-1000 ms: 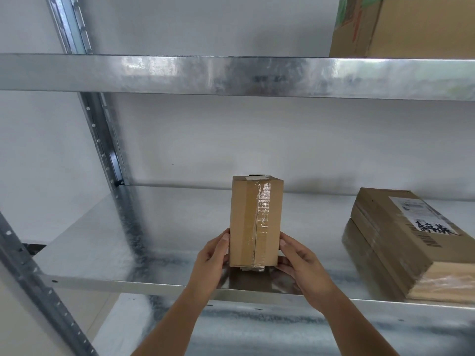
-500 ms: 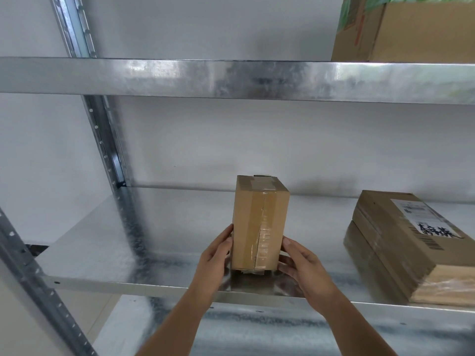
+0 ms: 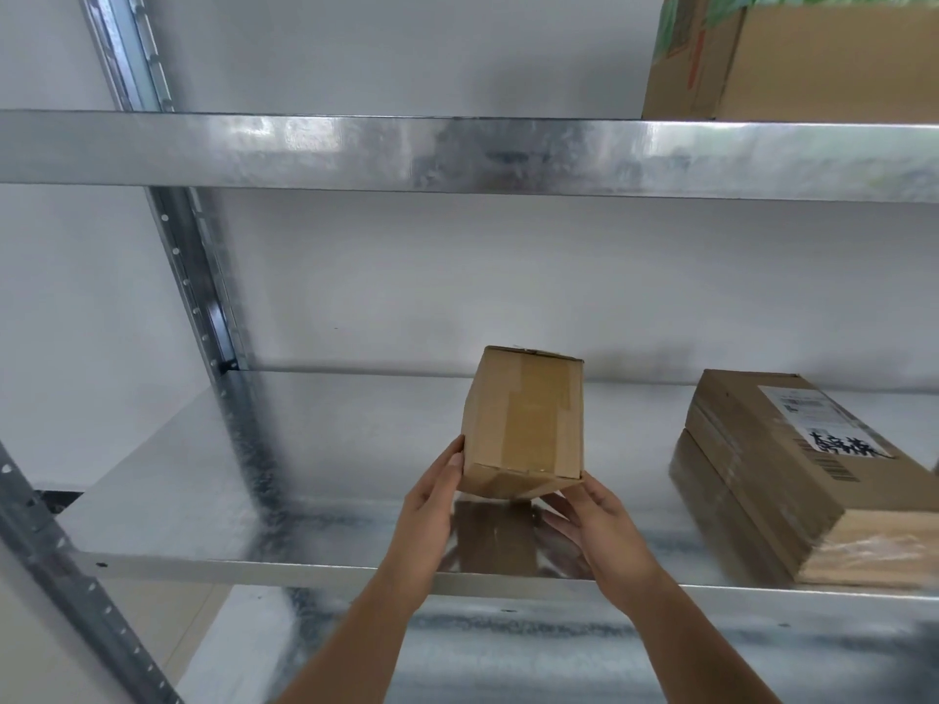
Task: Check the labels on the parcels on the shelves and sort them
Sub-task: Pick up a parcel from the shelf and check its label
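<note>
Two hands hold one small taped cardboard parcel (image 3: 523, 424) between them: the left hand (image 3: 432, 505) lies with straight fingers flat against the parcel's lower left side, and the right hand (image 3: 594, 520) cups its lower right corner from beneath with lightly curled fingers. Tilted back, the parcel has its near bottom edge lifted off the galvanised shelf (image 3: 254, 475), whose shiny surface mirrors the box just below the fingers. To the right of the right hand, well apart from it, lies a flat stack of cardboard parcels (image 3: 772, 490) with a white printed label (image 3: 823, 424) on top. Left of the left hand the shelf runs bare out to the perforated metal upright (image 3: 203, 292). Above the fingers spans the front edge of the upper shelf (image 3: 457, 155), bearing a large brown box (image 3: 813, 63) at the upper right. Behind everything stands a plain white wall (image 3: 508, 276).
</note>
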